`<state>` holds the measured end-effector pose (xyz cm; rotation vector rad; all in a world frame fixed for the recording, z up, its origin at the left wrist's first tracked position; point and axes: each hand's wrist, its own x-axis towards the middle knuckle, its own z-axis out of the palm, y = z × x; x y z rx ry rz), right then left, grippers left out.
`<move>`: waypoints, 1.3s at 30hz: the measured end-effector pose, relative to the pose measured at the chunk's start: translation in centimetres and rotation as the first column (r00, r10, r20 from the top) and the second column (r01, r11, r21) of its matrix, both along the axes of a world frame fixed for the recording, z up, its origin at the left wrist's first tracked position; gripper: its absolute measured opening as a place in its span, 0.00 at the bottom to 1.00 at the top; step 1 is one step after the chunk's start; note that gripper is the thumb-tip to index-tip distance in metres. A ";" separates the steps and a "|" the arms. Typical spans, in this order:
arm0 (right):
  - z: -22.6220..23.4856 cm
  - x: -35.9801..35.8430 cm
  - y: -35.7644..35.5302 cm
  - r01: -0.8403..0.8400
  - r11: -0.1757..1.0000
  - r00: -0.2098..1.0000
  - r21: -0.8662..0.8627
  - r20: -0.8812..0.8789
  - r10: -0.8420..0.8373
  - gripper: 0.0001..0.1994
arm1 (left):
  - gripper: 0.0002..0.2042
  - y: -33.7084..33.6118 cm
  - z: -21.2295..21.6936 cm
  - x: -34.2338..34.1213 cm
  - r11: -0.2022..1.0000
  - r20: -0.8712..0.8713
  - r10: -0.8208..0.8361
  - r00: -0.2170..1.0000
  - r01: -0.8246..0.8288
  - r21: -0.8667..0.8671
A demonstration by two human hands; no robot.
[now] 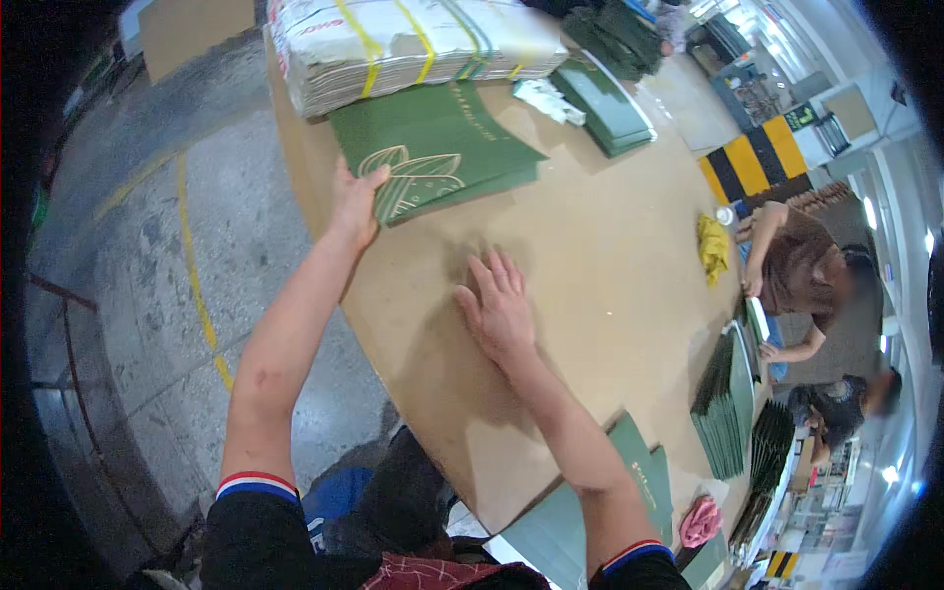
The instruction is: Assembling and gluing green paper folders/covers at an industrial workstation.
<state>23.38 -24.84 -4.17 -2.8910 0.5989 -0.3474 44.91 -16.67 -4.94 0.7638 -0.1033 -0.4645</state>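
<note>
My left hand [356, 197] grips the near left corner of a dark green paper bag [442, 138] with gold leaf line art, its thumb on top of the printed face. The bag lies flat toward the far left of the table, close to a wrapped bundle. Over the middle of the tabletop, my right hand [501, 305] is held palm down with fingers spread and nothing in it. Under my right forearm lie more flat green sheets or bags [560, 531] at the near edge.
A strapped white bundle [413, 49] stands on the table [610, 275] at the far left. Green stacks [605, 108] lie beyond it and at the right [723, 403]. A yellow cloth [713, 251] and a pink cloth [700, 521] lie rightward. Two people work along the right side.
</note>
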 end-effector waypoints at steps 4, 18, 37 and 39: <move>-0.7 0.2 -0.6 -0.015 0.999 0.994 -0.033 0.103 0.018 0.22 | 0.28 -2.3 -0.4 5.4 0.962 0.026 0.042 0.999 -0.048 0.270; 2.4 -3.9 -1.8 -0.030 0.940 0.989 0.340 -0.125 0.077 0.20 | 0.37 0.8 -0.9 1.7 0.384 0.691 -0.001 0.723 -0.638 0.668; 11.4 -32.5 23.0 0.167 0.979 0.921 -0.116 0.374 -0.113 0.26 | 0.35 12.4 10.9 -46.4 0.115 0.112 -0.982 0.152 0.951 -0.287; 11.3 -34.3 22.5 0.217 0.975 0.855 -0.048 0.491 -0.166 0.25 | 0.34 14.2 8.8 -48.4 0.084 0.210 -0.967 0.141 0.963 -0.257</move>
